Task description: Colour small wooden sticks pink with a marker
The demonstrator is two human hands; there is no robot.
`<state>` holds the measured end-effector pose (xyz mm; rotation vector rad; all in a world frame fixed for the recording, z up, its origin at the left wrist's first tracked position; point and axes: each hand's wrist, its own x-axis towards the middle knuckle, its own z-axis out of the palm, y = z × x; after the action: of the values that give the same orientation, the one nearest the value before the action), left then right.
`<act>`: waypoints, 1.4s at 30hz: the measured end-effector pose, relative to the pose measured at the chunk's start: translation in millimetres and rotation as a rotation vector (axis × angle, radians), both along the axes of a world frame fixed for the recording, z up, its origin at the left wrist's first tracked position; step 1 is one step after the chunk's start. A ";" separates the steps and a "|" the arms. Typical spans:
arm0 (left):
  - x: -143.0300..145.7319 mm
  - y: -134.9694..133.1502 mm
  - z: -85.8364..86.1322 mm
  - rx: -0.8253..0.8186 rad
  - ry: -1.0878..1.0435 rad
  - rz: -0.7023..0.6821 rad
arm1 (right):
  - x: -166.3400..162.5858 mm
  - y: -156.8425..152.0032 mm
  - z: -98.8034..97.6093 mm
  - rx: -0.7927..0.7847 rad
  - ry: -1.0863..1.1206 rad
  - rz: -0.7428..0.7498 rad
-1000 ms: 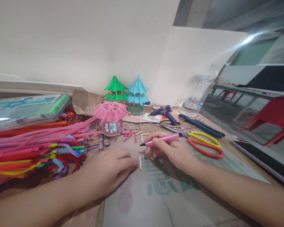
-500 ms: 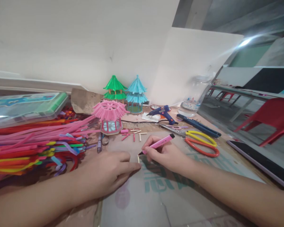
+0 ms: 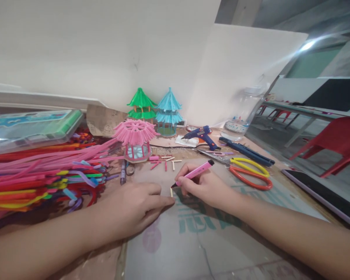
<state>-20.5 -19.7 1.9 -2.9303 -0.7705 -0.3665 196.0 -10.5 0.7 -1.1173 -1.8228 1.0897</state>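
Tabletop [image 3: 103, 249] spans the lower half of the frame, with a greyish sheet [image 3: 169, 256] bearing green print laid over its middle. A heap of coloured fuzzy stems [image 3: 46, 181] covers the left side. The left hand [image 3: 140, 204] rests palm down at lower centre, fingers close together and the index fingertip on a stick; its thumb is hidden, so I cannot tell whether it grips anything. The right hand [image 3: 202, 186], right of centre, pinches a pink marker [image 3: 196, 172] slantwise, thumb against fingers. A pink pavilion [image 3: 135, 132] stands just left of centre, in front of a green one and a blue one. Scissors [image 3: 228, 163] with yellow and orange handles lie right of centre, below a blue glue gun [image 3: 203, 136]. Small cut pieces [image 3: 173, 166] are scattered above the right hand. Smallest, the pale stick [image 3: 171, 192] lies near the frame's centre, its upper end at the marker's dark tip.
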 end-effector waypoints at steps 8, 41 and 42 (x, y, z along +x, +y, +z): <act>1.3 -0.1 1.6 -0.017 -0.001 0.001 | 2.0 -2.1 1.0 -0.098 -0.012 0.066; 0.3 0.1 2.2 0.031 -0.071 -0.061 | 1.9 -2.5 3.7 -0.077 -0.026 0.031; 0.2 -0.2 2.3 0.030 -0.072 -0.063 | 2.3 -2.7 3.7 -0.089 -0.025 0.044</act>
<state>-20.3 -19.9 4.2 -2.9330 -0.6759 -0.4864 198.3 -13.2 4.4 -1.1514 -1.8415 1.1983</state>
